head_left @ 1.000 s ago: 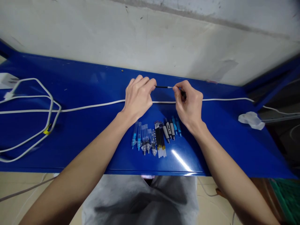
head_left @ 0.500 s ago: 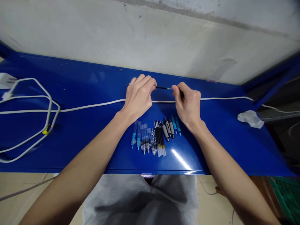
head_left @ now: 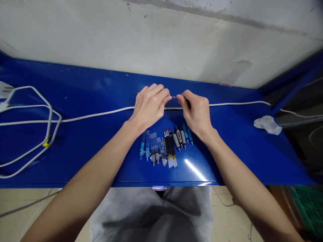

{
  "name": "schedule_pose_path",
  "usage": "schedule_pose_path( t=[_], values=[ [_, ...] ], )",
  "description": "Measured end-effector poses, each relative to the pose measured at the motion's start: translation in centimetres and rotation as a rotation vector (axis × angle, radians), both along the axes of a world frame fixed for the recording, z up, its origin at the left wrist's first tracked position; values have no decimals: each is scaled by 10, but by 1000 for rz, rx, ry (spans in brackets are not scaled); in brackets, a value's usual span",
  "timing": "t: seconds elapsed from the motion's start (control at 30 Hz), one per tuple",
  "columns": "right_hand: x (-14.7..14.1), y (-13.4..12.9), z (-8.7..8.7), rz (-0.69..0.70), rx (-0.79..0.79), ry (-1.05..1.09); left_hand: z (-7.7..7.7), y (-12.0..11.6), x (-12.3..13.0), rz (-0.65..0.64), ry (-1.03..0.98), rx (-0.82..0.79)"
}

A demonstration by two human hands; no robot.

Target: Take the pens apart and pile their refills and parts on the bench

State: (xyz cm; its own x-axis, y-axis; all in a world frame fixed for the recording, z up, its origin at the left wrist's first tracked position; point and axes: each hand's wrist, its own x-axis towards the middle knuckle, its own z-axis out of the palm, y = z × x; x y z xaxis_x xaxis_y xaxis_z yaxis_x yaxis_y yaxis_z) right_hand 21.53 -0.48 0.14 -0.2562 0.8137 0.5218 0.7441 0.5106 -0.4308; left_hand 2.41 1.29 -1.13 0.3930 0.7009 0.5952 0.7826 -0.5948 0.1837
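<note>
My left hand (head_left: 150, 104) is closed around a black pen refill (head_left: 173, 97); its silvery tip shows past the thumb, and its other end pokes out on the left. Facing it, my right hand (head_left: 198, 111) pinches at that tip, on something too small to make out. Below the hands lie clear pen barrels with blue or black ends (head_left: 148, 143), a column of small springs (head_left: 163, 148) and several black refills (head_left: 171, 148). Grey-gripped pen parts (head_left: 178, 137) and blue ones (head_left: 187, 132) lie by my right wrist.
A white cable (head_left: 101, 114) runs across the blue table (head_left: 88, 148) behind the hands and loops at the left near a white plug (head_left: 5, 90). Crumpled clear plastic (head_left: 267, 125) lies at the right. A pale wall (head_left: 101, 37) bounds the back.
My hands have come closer together, so less of the refill shows between them. The left fingers now sit nearer its tip. The pen parts on the table stay put.
</note>
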Motion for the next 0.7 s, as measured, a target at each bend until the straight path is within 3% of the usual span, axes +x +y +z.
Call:
schedule_pose_path(
  t=[0.33,0.53,0.7],
  values=[
    [0,-3,4,-7,90,-34,3,-2,0,77,-20,-43],
    [-5,-9,10,-49,46,196,0,-1,-2,112,-10,-6],
    [-10,-15,14,133,-84,285,2,-3,-3,113,12,10]
  ],
)
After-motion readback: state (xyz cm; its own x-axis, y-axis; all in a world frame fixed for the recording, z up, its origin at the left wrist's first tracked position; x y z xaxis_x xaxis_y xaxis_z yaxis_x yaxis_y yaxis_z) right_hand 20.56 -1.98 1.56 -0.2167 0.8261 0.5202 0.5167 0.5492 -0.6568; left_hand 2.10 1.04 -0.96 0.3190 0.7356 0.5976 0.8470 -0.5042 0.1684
